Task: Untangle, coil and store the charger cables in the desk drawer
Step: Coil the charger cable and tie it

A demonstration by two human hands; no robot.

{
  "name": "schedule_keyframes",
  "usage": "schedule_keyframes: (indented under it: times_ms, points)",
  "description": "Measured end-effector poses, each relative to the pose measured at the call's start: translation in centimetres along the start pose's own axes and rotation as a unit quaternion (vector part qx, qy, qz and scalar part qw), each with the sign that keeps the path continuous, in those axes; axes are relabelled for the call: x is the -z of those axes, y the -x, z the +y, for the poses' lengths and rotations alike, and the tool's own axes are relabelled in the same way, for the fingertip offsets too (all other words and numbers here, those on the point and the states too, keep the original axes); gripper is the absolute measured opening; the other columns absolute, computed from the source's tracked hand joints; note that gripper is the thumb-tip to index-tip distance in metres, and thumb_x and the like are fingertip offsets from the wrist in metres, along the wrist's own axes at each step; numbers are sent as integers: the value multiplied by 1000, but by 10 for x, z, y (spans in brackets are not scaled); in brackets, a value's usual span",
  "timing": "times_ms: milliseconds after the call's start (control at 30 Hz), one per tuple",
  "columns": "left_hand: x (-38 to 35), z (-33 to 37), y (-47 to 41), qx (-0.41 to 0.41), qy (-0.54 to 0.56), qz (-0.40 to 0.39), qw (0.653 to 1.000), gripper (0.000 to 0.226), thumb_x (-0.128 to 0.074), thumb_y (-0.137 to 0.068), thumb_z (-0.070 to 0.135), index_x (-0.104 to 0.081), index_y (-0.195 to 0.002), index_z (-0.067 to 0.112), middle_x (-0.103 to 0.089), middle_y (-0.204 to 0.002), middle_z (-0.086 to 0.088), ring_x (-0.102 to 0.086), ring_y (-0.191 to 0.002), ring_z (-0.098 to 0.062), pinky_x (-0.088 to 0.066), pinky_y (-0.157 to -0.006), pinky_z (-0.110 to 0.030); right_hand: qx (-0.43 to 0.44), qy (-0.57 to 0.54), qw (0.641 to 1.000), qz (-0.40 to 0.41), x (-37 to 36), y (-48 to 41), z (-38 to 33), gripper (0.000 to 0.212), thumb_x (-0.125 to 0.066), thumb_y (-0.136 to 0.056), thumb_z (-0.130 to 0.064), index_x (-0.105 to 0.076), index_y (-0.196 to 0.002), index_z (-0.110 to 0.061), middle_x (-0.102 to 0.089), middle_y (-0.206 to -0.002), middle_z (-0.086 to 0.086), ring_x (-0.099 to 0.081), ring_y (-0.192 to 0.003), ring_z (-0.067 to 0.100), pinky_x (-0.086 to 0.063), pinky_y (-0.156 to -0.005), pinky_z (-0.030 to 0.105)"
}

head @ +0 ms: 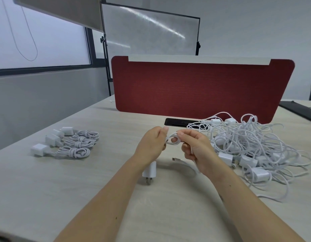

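Both hands hold one white charger cable above the middle of the desk. My left hand pinches a small loop of it, and my right hand grips the same cable just to the right. The cable's white plug adapter hangs below my left wrist, and its loose connector end dangles blurred under my right hand. A big tangle of white cables and adapters lies to the right. Several coiled, knotted chargers lie in a row at the left.
A red fabric divider stands across the back of the light wood desk. A black phone lies flat in front of it, partly under the tangle. A dark object sits at the far right. No drawer is in view.
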State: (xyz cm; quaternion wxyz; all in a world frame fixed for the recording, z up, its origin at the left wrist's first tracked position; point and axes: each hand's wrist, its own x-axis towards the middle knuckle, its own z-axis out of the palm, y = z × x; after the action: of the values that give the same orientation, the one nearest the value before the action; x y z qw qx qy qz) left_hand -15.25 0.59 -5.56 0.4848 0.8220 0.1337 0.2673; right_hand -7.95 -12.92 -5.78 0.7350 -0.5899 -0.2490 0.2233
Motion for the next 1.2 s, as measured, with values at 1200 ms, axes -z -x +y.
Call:
schedule_keyframes:
  times_ms: [1200]
  points:
    - [-4, -1, -1, -98, -14, -18, 995, 55, -47, -103, 40, -50, -61, 3, -46, -54, 1, -41, -54, -15, -39, -56, -35, 127, 226, 965, 23, 1, 8, -19, 24, -70, -91, -26, -70, -79, -5, -40, -50, -6, -31, -46, 8, -26, -45, 19]
